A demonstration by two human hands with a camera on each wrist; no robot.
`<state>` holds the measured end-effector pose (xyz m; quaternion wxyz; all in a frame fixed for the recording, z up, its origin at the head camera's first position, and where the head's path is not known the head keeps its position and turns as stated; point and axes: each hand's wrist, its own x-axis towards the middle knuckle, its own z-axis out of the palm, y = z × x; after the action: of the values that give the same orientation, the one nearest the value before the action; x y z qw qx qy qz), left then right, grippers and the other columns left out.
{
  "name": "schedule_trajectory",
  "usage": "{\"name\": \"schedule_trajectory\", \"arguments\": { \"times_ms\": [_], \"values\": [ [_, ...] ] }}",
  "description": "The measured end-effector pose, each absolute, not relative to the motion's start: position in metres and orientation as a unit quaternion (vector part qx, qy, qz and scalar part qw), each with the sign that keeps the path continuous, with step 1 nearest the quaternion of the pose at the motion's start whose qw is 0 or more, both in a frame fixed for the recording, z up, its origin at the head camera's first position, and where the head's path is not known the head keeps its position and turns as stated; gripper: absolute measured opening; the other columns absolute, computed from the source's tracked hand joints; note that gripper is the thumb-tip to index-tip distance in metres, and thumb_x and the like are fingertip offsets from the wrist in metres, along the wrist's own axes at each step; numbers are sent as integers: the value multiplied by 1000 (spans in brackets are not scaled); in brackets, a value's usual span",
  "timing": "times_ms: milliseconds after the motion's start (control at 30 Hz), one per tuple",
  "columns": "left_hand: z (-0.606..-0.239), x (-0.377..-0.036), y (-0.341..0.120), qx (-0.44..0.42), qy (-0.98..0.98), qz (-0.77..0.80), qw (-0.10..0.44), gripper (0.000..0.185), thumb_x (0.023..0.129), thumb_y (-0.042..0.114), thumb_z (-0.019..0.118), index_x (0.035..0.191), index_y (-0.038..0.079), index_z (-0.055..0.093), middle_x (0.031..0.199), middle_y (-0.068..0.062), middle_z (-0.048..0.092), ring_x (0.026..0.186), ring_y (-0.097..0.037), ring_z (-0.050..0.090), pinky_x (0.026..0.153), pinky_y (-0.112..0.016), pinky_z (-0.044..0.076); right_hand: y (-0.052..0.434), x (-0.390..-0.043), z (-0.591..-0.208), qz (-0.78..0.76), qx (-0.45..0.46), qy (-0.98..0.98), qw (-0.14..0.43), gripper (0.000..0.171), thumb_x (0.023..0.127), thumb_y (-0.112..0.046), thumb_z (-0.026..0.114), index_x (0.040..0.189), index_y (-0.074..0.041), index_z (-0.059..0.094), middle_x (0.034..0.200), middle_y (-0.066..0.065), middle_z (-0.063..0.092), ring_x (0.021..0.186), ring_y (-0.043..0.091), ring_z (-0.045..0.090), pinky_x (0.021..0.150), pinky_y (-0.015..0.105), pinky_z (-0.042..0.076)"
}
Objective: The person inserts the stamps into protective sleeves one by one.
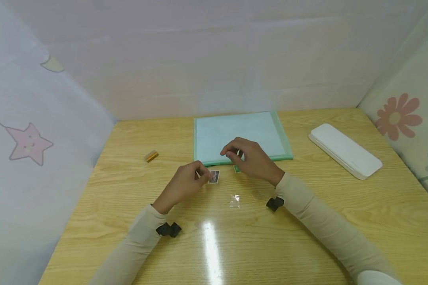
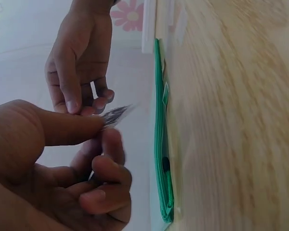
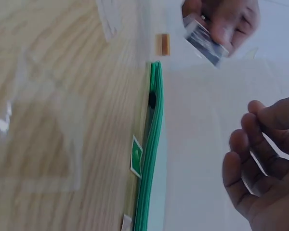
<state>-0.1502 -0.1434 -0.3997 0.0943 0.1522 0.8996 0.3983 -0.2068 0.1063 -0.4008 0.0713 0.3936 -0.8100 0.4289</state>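
My left hand (image 1: 185, 183) pinches a small picture card (image 1: 213, 176) between thumb and forefinger, just above the table; the card (image 2: 116, 114) also shows in the left wrist view and, blurred, as the card (image 3: 204, 44) in the right wrist view. My right hand (image 1: 247, 157) hovers a little to its right with curled fingers (image 3: 243, 166). A faint straight edge across them looks like a thin clear sleeve pinched there. A small green card (image 1: 237, 169) lies on the table under that hand, beside the green zip folder (image 1: 240, 136).
A clear plastic sleeve (image 1: 235, 200) lies on the wooden table (image 1: 306, 237) near me. A white oblong case (image 1: 344, 150) sits at the right, a small gold-brown block (image 1: 151, 156) at the left. Fabric walls enclose the table on three sides.
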Motion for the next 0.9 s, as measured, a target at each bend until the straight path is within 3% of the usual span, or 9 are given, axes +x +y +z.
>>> {"name": "schedule_trajectory", "arguments": {
  "times_ms": [233,467,767,900],
  "values": [
    [-411,-152,-147,155,921,334,130,11,99,24,66,93,15,64,85,7,66,63,-13,57,55,-31,47,116,-213,-406,361,360,-860,15,10,100,-13,64,108,-13,71,98,-3,66,84,9,58,72,31,51],
    [-415,-150,-148,147,938,276,148,17,98,26,69,86,15,64,79,7,64,57,-13,51,52,-30,41,119,-216,-419,236,339,-909,-54,13,100,-12,64,105,-18,74,97,-6,61,84,12,54,74,31,48],
    [-420,-152,-146,137,955,226,136,22,95,36,72,83,18,66,71,8,62,55,-12,50,50,-29,40,124,-219,-423,186,372,-909,-32,21,95,-7,70,111,-20,75,96,2,60,82,16,50,71,31,46],
    [-418,-150,-139,206,947,226,101,19,95,36,72,86,23,63,74,12,58,60,-8,52,53,-28,45,124,-220,-425,176,377,-909,-33,21,96,-8,69,112,-21,75,95,1,60,81,16,49,70,31,45]
  ]
}}
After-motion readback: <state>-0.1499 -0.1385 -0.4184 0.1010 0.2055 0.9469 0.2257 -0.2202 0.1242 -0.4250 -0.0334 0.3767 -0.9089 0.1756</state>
